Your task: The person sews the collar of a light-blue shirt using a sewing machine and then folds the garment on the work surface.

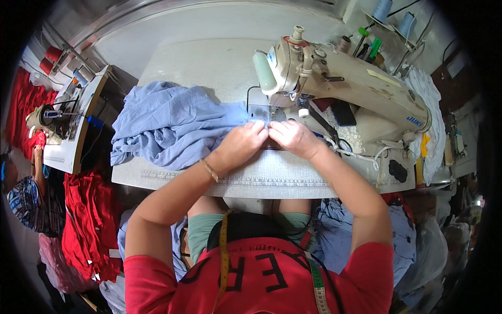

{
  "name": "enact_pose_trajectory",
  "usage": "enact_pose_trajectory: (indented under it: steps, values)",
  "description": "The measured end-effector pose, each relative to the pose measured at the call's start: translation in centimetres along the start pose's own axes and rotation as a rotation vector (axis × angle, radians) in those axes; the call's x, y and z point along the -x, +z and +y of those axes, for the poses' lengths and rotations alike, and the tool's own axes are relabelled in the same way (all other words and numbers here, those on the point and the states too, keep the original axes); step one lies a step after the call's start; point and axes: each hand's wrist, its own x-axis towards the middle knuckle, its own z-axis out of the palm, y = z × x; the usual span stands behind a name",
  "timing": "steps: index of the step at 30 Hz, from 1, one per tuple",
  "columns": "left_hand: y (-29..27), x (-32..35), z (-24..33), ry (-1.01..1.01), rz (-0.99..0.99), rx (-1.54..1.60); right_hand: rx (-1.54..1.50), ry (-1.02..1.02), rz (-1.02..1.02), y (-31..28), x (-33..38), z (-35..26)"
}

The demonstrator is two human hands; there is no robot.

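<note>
Light blue fabric [172,123] lies bunched on the left of the sewing table [193,57], and its narrower end runs under the needle area of the sewing machine [345,78]. My left hand [250,137] pinches the edge of this fabric just in front of the presser foot. Close beside it, almost touching, my right hand [294,138] has its fingers pressed together at the same edge. Both sets of fingertips partly hide the cloth between them. A bright light falls on the fabric by the needle.
Scissors [342,142] and a dark phone [343,113] lie under the machine arm. A ruler strip [246,182] runs along the table's front edge. At left, another person's arm [38,165] reaches to a second machine [44,116]. Red cloth [90,225] hangs below.
</note>
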Motion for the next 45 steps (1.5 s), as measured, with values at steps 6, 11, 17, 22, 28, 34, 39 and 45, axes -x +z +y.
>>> enact_pose_trajectory:
  steps: [6,11,17,22,28,34,39,45]
  values:
    - [0.6,-0.9,-1.7,0.295,-0.126,-0.221,-0.072,0.154,-0.076,0.2,1.4,0.0]
    - [-0.2,-0.3,-0.7,0.252,-0.225,-0.226,-0.359,0.42,-0.067,-1.2,2.5,-1.2]
    - [-0.4,-0.5,-0.8,0.246,-0.22,-0.215,-0.51,0.705,0.011,-1.3,3.2,-1.3]
    - [-0.2,-0.5,-0.9,0.23,-0.206,-0.23,-0.192,0.493,-0.079,-2.1,2.0,-2.3]
    - [-0.3,-0.4,-1.3,0.19,-0.161,-0.128,-0.056,0.393,-0.169,-1.9,2.1,-2.4]
    - [-0.4,-0.3,-2.4,0.148,-0.18,0.139,-0.055,0.361,-0.201,-2.2,2.3,-2.0]
    - [-0.2,-0.4,-2.5,0.113,-0.187,0.2,-0.052,0.353,-0.194,-2.2,2.6,-1.8]
    - [0.3,-0.4,-2.9,0.088,-0.156,0.283,-0.086,0.364,-0.198,-2.3,2.7,-1.8]
